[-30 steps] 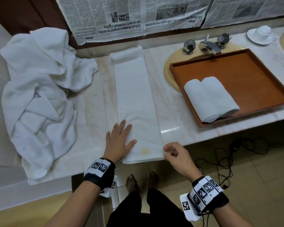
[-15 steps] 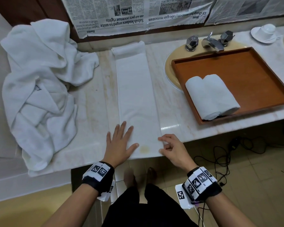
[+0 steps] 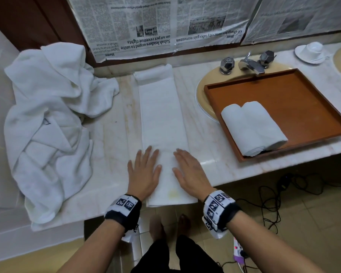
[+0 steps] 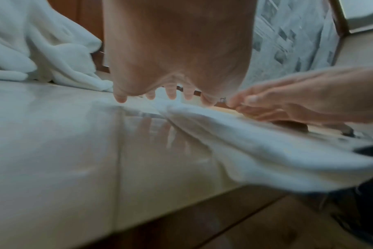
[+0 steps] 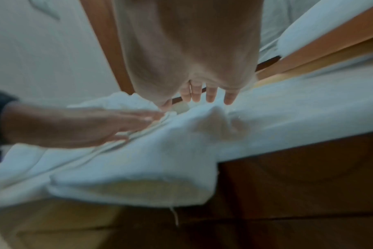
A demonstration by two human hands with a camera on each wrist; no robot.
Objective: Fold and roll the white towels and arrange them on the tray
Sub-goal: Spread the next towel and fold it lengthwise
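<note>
A white towel (image 3: 161, 119), folded into a long narrow strip, lies on the marble counter (image 3: 110, 138) and runs from the front edge to the back wall. Its near end (image 5: 138, 170) hangs slightly over the counter edge. My left hand (image 3: 144, 170) lies flat on the strip's near left part, fingers straight. My right hand (image 3: 189, 170) presses flat on the near right part beside it. Both palms (image 4: 177, 50) are down on the cloth. Two rolled white towels (image 3: 252, 127) lie side by side at the front left of the wooden tray (image 3: 307, 107).
A heap of loose white towels (image 3: 47, 123) covers the counter's left side. The tray sits over a sink with a chrome tap (image 3: 248, 65). A cup on a saucer (image 3: 311, 52) stands at the far right. Cables (image 3: 272, 201) trail on the tiled floor.
My right hand let go of the strip's near right corner and moved up onto the towel, now lying flat. The left hand stayed pressed on the towel.
</note>
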